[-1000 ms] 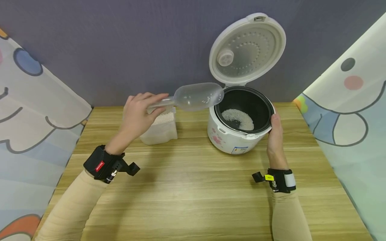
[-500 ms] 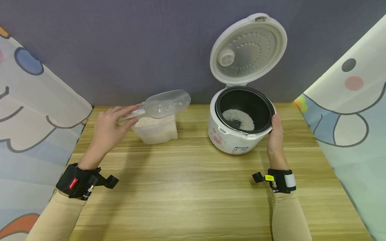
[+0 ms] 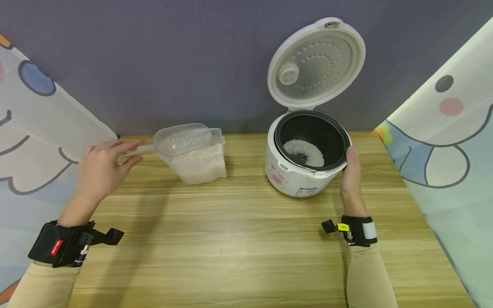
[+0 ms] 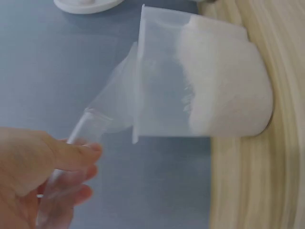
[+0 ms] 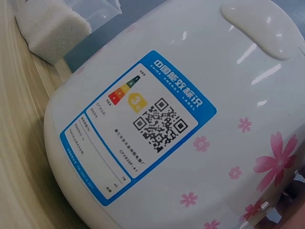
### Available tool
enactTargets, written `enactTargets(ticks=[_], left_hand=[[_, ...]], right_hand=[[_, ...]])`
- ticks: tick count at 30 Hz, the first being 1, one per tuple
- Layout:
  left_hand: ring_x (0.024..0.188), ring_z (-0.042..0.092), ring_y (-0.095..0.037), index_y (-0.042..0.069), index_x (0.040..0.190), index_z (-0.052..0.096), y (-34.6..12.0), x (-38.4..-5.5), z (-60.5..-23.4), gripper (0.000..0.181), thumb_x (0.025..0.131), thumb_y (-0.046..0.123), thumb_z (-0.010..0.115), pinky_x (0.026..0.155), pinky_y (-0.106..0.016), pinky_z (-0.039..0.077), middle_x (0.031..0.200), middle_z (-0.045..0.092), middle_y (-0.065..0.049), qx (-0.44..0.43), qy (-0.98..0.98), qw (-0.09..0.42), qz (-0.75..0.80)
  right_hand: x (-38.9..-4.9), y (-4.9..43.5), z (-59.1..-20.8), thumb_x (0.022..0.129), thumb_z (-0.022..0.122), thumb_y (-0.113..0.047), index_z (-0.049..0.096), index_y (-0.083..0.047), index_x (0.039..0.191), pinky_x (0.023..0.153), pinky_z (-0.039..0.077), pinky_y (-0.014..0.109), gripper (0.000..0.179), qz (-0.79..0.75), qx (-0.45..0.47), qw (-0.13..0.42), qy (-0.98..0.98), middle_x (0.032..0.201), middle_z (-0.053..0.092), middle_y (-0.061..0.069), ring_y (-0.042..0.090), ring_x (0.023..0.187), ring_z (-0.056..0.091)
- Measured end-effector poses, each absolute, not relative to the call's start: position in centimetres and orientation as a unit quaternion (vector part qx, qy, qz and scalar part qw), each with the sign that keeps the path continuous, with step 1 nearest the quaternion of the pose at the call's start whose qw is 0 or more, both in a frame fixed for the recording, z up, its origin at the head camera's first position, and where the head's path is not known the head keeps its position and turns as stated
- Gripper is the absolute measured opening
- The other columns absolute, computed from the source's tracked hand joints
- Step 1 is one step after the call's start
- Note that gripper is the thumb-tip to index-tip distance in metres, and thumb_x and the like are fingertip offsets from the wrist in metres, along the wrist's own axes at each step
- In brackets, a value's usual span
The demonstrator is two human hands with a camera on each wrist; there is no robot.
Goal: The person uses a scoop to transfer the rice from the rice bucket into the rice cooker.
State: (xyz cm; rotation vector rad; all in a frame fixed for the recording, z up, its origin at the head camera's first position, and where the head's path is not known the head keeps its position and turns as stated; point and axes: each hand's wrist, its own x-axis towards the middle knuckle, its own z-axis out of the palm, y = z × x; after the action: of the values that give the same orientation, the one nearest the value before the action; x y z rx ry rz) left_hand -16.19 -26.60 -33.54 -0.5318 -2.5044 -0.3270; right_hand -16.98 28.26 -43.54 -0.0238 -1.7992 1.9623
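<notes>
In the head view my left hand (image 3: 102,169) pinches the handle of a clear plastic scoop (image 3: 175,139). A few white grains show in its bowl, which overlaps the mouth of a translucent container (image 3: 202,171). White rice (image 3: 198,154) fills much of that container; the left wrist view shows the scoop (image 4: 116,93) tilted at its rim. My right hand (image 3: 351,182) rests along the right side of a white rice cooker (image 3: 286,177), fingertips at the rim and most fingers hidden. A curved band of rice (image 3: 304,152) lies in its black inner pot (image 3: 331,132).
The cooker's lid (image 3: 317,62) stands raised at the back, before a grey-blue panel (image 3: 173,64). Both vessels sit near the rear edge of a wooden table (image 3: 239,248). Cartoon-printed sheets (image 3: 443,124) flank the table.
My left hand has drawn the scoop leftward and down, from beside the cooker's rim to the mouth of the rice container. My right hand and the cooker have stayed put.
</notes>
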Motion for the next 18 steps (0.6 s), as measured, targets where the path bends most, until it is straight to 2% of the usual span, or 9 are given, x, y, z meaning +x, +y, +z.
enactTargets(ticks=[5,8,13,18], left_hand=[[0.060,0.057,-0.032,0.012,0.125,0.075,-27.7,-16.1,-32.2,0.048,0.079,0.007,0.087,0.060,-0.046,0.033,0.083,0.072,-0.020,-0.217,-0.938,0.261,-0.072],[0.060,0.058,-0.031,0.012,0.125,0.075,-28.0,-16.2,-31.1,0.049,0.078,0.007,0.086,0.055,-0.041,0.031,0.085,0.073,-0.019,-0.240,-0.937,0.252,-0.037],[0.063,0.061,-0.033,0.014,0.124,0.075,-27.9,-16.9,-29.1,0.048,0.078,0.005,0.085,0.055,-0.039,0.029,0.090,0.074,-0.017,-0.270,-0.936,0.227,0.010],[0.068,0.060,-0.034,0.013,0.120,0.076,-27.4,-18.0,-27.3,0.044,0.078,0.005,0.084,0.055,-0.040,0.032,0.088,0.073,-0.016,-0.297,-0.928,0.209,0.081]], right_hand=[[-16.9,28.1,-43.6,0.113,0.034,-0.032,0.037,-0.007,0.160,0.123,0.019,0.024,0.054,0.721,-0.013,0.235,-0.651,0.167,0.034,0.009,0.015,0.153,0.028],[-17.0,28.0,-43.6,0.112,0.034,-0.032,0.036,-0.007,0.160,0.123,0.018,0.023,0.054,0.723,-0.014,0.236,-0.649,0.167,0.033,0.009,0.014,0.153,0.027],[-17.0,28.1,-43.6,0.112,0.033,-0.031,0.036,-0.006,0.160,0.123,0.017,0.022,0.054,0.726,-0.007,0.241,-0.644,0.167,0.033,0.008,0.014,0.153,0.027],[-17.1,28.1,-43.6,0.112,0.033,-0.030,0.038,-0.005,0.159,0.122,0.019,0.022,0.053,0.731,-0.004,0.243,-0.638,0.166,0.035,0.009,0.015,0.152,0.029]])
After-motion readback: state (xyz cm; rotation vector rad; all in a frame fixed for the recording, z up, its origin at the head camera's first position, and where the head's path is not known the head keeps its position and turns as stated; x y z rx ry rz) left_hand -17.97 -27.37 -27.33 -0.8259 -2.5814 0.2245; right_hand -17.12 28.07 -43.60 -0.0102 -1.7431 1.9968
